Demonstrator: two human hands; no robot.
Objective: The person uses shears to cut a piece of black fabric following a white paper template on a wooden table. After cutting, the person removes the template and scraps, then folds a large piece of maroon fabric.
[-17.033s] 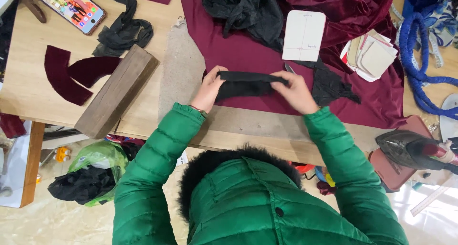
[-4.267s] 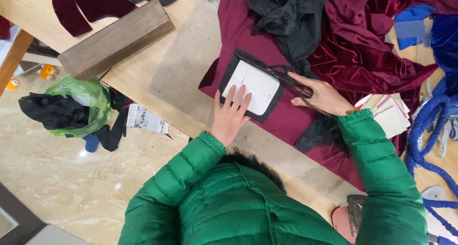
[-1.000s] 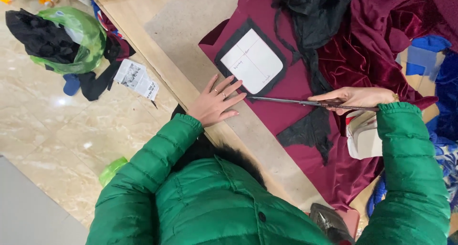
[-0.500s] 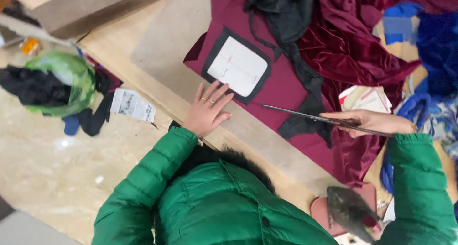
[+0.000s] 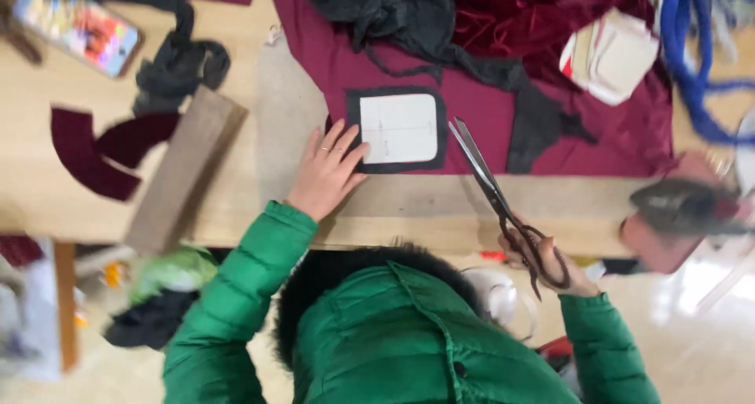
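one iron (image 5: 684, 209), blurred, beside right hand (image 5: 550, 262).

Left hand (image 5: 324, 174): centre frame, fingers spread flat beside the black fabric piece (image 5: 395, 162) under a white template (image 5: 399, 128).
Right hand (image 5: 550, 264): lower right, gripping scissors (image 5: 494, 191), blades parted.

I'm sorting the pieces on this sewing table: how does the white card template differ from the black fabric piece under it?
The white card template is smaller and lies on top; the black fabric piece is larger, showing as a dark border around it. The template bears thin drawn lines; the fabric looks plain. The left hand touches the fabric's edge, not the template. Both are rounded rectangles lying flat on maroon cloth.
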